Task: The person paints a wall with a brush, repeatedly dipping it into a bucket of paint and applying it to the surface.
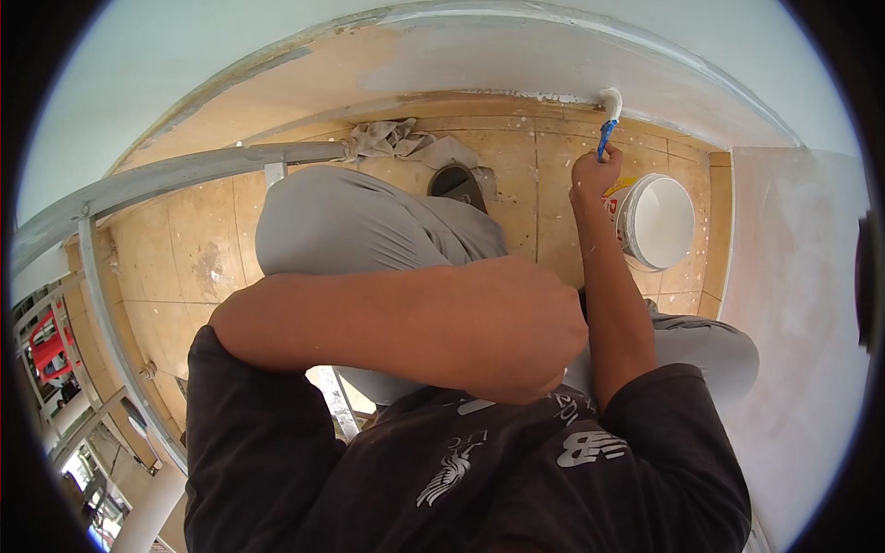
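Observation:
My right hand [595, 172] is closed around the blue handle of a paint brush [609, 109], whose white, paint-covered bristles touch the lower part of the wall [516, 60]. Just to the right of that hand a white bucket [662, 223] stands on the tiled floor, its round top pale and white. My left arm lies bent across my body, and my left hand [530, 327] is curled near my chest; its fingers are mostly turned away, and no held object shows.
A metal frame [221, 163] runs along the left side. Crumpled grey cloth [392, 138] lies on the floor by the wall, near my dark sandal [458, 187]. Another wall [784, 276] rises on the right. A red object [50, 346] shows far left.

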Demonstrator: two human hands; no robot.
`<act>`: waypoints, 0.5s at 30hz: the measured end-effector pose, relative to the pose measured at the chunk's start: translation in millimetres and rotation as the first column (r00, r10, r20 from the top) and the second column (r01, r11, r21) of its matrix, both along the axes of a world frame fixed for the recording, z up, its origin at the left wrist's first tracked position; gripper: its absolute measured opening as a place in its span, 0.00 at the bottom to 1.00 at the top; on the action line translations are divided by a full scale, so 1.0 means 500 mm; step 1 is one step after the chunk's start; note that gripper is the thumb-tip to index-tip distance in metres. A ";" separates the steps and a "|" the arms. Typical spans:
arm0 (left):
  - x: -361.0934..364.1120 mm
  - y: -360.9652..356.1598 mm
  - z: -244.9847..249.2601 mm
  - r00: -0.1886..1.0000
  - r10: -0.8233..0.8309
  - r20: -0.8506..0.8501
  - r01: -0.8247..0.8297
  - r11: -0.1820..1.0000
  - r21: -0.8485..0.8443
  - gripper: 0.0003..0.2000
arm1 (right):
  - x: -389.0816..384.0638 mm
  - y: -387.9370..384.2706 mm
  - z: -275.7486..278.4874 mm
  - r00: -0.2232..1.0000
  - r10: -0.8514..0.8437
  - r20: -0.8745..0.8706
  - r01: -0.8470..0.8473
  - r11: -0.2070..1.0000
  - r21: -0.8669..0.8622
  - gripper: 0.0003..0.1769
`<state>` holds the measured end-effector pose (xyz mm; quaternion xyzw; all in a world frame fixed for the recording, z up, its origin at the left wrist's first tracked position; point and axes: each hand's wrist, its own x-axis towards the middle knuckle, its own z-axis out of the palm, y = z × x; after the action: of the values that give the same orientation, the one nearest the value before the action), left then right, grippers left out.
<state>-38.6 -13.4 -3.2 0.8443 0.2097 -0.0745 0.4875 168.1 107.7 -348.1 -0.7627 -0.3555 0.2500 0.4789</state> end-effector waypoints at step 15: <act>0.029 0.000 -0.005 0.996 -0.026 -0.087 0.025 1.000 -0.010 0.13 | -0.466 -0.126 0.081 0.604 0.788 -0.117 -0.792 0.610 0.022 0.15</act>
<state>-23.9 -13.4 -5.6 0.8407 0.2196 -0.1182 0.4806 -64.7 44.9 -307.4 -0.5195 -0.6233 0.4847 0.3268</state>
